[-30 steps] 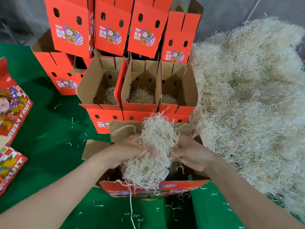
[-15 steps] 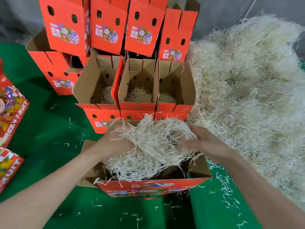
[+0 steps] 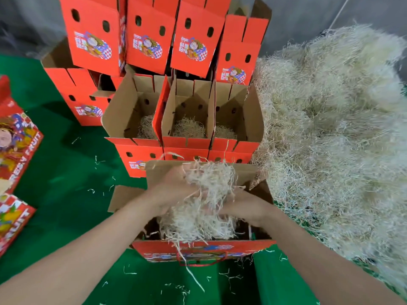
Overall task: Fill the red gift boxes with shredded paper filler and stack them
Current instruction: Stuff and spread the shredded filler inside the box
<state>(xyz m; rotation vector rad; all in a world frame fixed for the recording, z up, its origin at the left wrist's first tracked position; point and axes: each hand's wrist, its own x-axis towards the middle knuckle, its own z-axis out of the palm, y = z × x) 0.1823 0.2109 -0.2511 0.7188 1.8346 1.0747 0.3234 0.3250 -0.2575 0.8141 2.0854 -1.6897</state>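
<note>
Filler (image 3: pixel 202 208) in the grip of your left hand (image 3: pixel 174 190) and right hand (image 3: pixel 246 208) looks light, springy, shedding: cup it underneath.

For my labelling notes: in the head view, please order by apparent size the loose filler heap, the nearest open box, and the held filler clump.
1. loose filler heap, clearly largest.
2. nearest open box; closeness to the camera enlarges it.
3. filler clump, smallest.

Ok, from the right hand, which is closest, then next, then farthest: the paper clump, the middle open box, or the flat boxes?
1. Paper clump: held in the right hand, over the near box.
2. Middle open box: just behind, centre.
3. Flat boxes: far left.
</note>
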